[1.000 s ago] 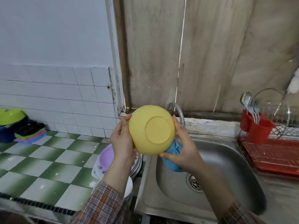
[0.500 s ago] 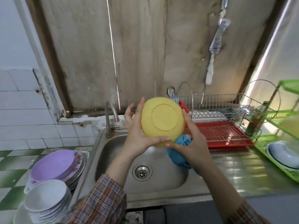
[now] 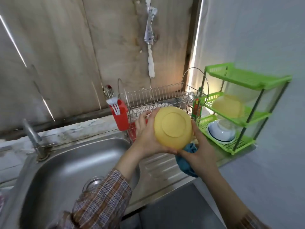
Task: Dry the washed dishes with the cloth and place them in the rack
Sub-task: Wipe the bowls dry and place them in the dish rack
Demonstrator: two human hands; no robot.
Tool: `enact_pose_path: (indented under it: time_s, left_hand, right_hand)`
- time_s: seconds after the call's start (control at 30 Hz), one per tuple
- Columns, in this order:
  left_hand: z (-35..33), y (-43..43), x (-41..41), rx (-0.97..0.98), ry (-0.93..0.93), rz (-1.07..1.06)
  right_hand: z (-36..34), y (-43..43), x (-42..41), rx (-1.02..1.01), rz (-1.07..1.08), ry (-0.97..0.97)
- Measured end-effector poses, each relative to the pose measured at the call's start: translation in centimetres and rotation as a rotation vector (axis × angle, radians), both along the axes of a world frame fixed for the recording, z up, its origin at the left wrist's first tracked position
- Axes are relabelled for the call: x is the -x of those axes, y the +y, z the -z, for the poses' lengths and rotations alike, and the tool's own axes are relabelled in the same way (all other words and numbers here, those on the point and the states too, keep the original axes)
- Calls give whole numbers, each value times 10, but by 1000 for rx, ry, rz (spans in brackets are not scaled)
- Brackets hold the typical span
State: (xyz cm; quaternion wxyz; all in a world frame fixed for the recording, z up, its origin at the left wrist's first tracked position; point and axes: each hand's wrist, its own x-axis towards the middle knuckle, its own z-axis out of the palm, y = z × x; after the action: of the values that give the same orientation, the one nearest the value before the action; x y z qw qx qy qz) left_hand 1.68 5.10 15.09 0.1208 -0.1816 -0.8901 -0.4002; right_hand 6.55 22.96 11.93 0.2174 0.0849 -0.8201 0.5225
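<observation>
A yellow bowl [image 3: 173,127] is held up with its underside toward me, above the drainboard. My left hand [image 3: 146,138] grips its left rim, thumb under the lower edge. My right hand [image 3: 200,156] holds the bowl's right side and keeps a blue cloth [image 3: 185,164] bunched beneath its palm. Behind the bowl stands a wire dish rack [image 3: 155,98] on a red tray. To the right a green plastic shelf rack [image 3: 244,111] carries another yellow bowl [image 3: 228,105] on its middle tier and white bowls [image 3: 221,131] on the lowest.
A steel sink [image 3: 69,164] with a tap [image 3: 33,138] lies at the lower left. A red cutlery holder [image 3: 120,115] with spoons hangs on the wire rack's left end. A green bottle [image 3: 196,104] stands between the two racks. A wooden wall is behind.
The view has swung right and both hands have carried the yellow bowl from over the sink to over the drainboard, close to the racks. The grip on bowl and cloth is unchanged.
</observation>
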Motion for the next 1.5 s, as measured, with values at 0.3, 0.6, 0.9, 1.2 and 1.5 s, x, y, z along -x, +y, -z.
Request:
enact_pose_path:
  time_s: [0.3, 0.6, 0.9, 1.2, 1.5]
  left_hand:
    - [-8, 116, 90, 112, 28, 185]
    - [-11, 203, 184, 17, -34, 282]
    - [1, 254, 231, -68, -18, 396]
    - [1, 280, 265, 89, -125, 443]
    - [13, 279, 272, 175, -205, 448]
  right_hand:
    - [10, 92, 50, -100, 453, 46]
    - [11, 148, 124, -76, 582, 17]
    - [3, 164, 157, 55, 626, -94]
    - [-5, 175, 168, -99, 618, -392]
    - [-5, 180, 174, -222, 568, -525]
